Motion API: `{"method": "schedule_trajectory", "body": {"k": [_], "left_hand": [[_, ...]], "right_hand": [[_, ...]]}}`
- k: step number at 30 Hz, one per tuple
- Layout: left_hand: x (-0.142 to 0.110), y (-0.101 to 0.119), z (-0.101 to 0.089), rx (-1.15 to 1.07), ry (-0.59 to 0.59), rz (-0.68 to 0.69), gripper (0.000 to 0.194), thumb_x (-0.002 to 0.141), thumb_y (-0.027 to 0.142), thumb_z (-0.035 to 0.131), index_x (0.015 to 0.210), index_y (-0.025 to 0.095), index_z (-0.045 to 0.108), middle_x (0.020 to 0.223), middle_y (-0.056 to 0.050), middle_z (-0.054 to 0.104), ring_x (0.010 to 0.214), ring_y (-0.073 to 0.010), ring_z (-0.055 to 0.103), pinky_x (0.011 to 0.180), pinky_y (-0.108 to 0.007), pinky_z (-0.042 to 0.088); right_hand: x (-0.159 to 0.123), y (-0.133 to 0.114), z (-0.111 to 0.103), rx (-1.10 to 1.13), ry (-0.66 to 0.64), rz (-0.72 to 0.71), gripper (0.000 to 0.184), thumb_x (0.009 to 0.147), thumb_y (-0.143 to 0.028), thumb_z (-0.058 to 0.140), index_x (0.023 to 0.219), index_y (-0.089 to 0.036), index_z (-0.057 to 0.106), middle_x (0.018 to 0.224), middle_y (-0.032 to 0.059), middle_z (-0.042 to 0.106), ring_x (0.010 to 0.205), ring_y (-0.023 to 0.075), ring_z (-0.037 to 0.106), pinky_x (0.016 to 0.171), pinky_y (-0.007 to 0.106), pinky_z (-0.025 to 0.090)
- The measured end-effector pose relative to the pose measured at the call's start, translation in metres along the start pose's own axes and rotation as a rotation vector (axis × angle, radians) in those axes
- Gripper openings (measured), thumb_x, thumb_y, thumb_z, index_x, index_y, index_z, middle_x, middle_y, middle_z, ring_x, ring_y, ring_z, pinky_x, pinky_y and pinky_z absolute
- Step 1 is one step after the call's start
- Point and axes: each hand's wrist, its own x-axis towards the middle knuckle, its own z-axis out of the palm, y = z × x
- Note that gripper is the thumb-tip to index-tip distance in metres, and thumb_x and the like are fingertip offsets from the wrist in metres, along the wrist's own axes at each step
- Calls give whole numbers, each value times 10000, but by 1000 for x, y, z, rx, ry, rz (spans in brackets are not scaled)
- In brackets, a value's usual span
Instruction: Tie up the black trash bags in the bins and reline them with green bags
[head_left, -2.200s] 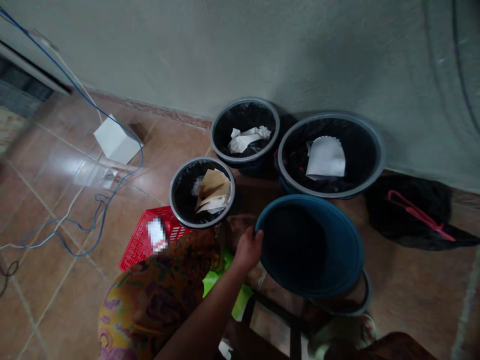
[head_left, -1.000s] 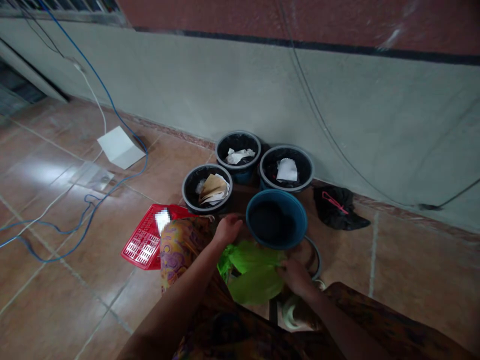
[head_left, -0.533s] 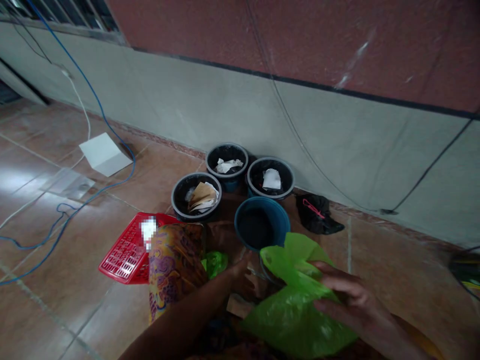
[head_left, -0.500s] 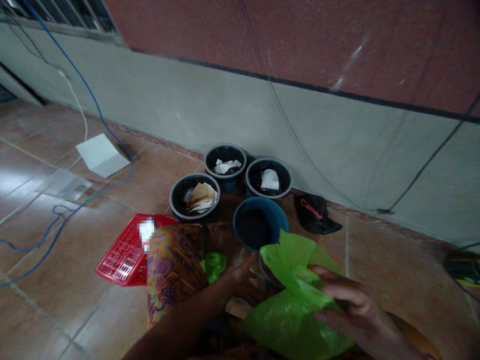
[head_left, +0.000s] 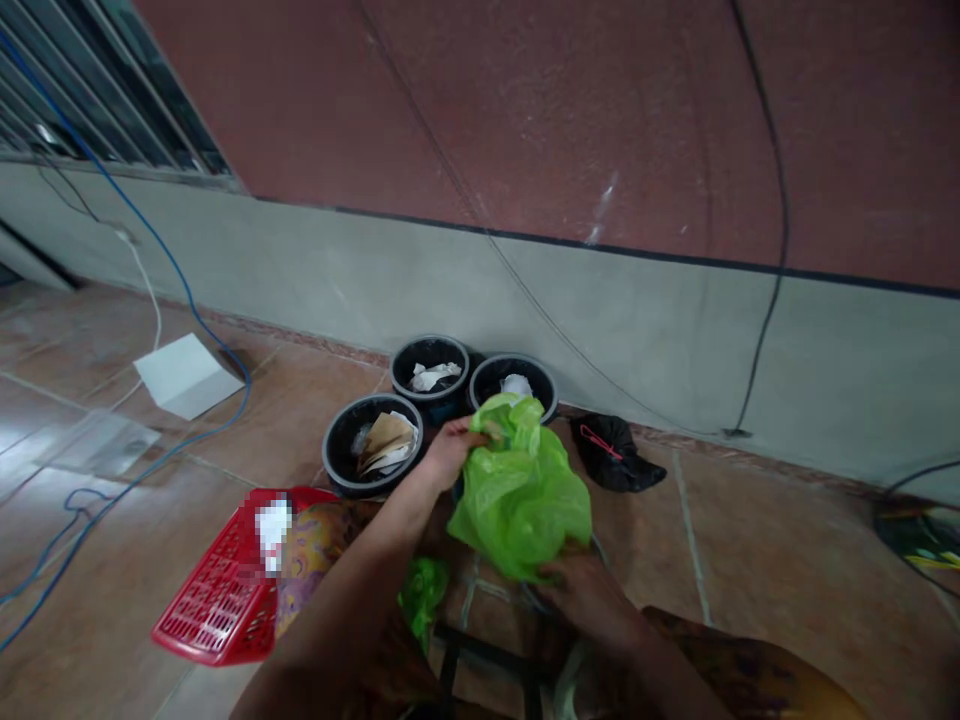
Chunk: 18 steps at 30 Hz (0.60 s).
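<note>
A green plastic bag (head_left: 521, 490) hangs crumpled and partly spread between my hands, over the spot where a blue bucket stands, now almost wholly hidden. My left hand (head_left: 452, 448) pinches the bag's upper left edge. At its lower right edge, my right hand (head_left: 577, 588) grips it too, the fingertips partly covered by the plastic. Just beyond are several dark bins: one with brown and white paper (head_left: 373, 445), one with white crumpled paper (head_left: 430, 378), and one with a white piece inside (head_left: 517, 372). Another green bag (head_left: 424, 595) lies low near my left forearm.
A red plastic basket (head_left: 217, 590) is on the tiled floor at left. Near the wall sits a black plastic bag (head_left: 619, 455) with a pink tie. A blue cable (head_left: 187, 300) crosses the left side, beside a folded white board (head_left: 189, 378).
My left hand has come up from below and taken the green bag's far edge. The bag has moved left over the blue bucket, and my right hand has moved left with it. The view has tilted up.
</note>
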Motion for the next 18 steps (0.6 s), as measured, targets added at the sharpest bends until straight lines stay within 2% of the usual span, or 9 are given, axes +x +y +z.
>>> {"method": "schedule_trajectory", "body": {"k": [2, 4, 6, 8, 9, 11, 13, 15, 18], "left_hand": [[12, 17, -9, 96, 68, 169, 174, 553, 106, 606, 702, 137, 690, 642, 6, 685, 537, -102, 576, 576, -207, 451], [17, 14, -21, 223, 106, 235, 214, 566, 94, 555, 720, 141, 695, 658, 7, 687, 555, -105, 576, 572, -202, 451], [19, -6, -34, 371, 151, 225, 261, 563, 72, 508, 729, 137, 699, 680, -1, 692, 577, -116, 584, 566, -202, 455], [16, -38, -46, 454, 246, 183, 314, 558, 52, 479, 762, 132, 704, 716, -17, 703, 632, -138, 608, 598, -218, 475], [14, -55, -50, 464, 266, 155, 340, 555, 42, 473, 788, 127, 706, 747, -29, 711, 681, -153, 627, 642, -235, 492], [8, -88, -55, 509, 247, 85, 348, 550, 27, 479, 797, 116, 706, 776, -49, 716, 723, -175, 639, 678, -258, 503], [0, -113, -55, 553, 203, 39, 341, 554, 24, 487, 800, 115, 706, 777, -56, 714, 733, -186, 640, 678, -266, 502], [-8, -127, -55, 607, 204, 11, 298, 552, 22, 509, 757, 125, 699, 758, -57, 708, 754, -198, 638, 677, -262, 496], [-17, -134, -63, 624, 338, -59, 214, 537, 20, 544, 656, 140, 675, 688, -56, 687, 757, -209, 633, 663, -254, 482]], "right_hand": [[24, 20, 5, -87, 84, 138, 276, 759, -231, 564, 999, -186, 693, 1019, 95, 692, 1015, 235, 614, 894, 335, 447], [40, 33, 2, -120, 141, 244, 397, 766, -206, 542, 1152, -175, 627, 1052, 102, 692, 1001, 225, 629, 876, 318, 452], [48, 37, -9, -125, 232, 357, 405, 807, -214, 483, 1193, -162, 595, 981, 109, 710, 921, 225, 657, 808, 320, 472], [55, 27, -23, -93, 416, 438, 373, 850, -256, 428, 1167, -169, 603, 927, 104, 717, 858, 228, 667, 755, 327, 479], [59, 17, -29, -53, 523, 434, 357, 862, -283, 419, 1143, -178, 612, 933, 97, 716, 845, 223, 667, 747, 325, 481], [72, -7, -35, 74, 655, 291, 327, 875, -321, 416, 1097, -204, 626, 973, 69, 711, 818, 186, 663, 743, 293, 486], [92, -30, -28, 185, 569, 54, 293, 881, -326, 424, 1034, -206, 644, 1000, 51, 704, 833, 154, 655, 770, 259, 488], [115, -44, -8, 170, 365, -102, 266, 876, -238, 419, 995, -193, 653, 1008, 45, 696, 888, 142, 642, 824, 246, 475], [141, -38, 28, -63, 129, -25, 287, 841, -111, 410, 999, -143, 647, 1030, 89, 679, 985, 170, 617, 912, 273, 436]]}}
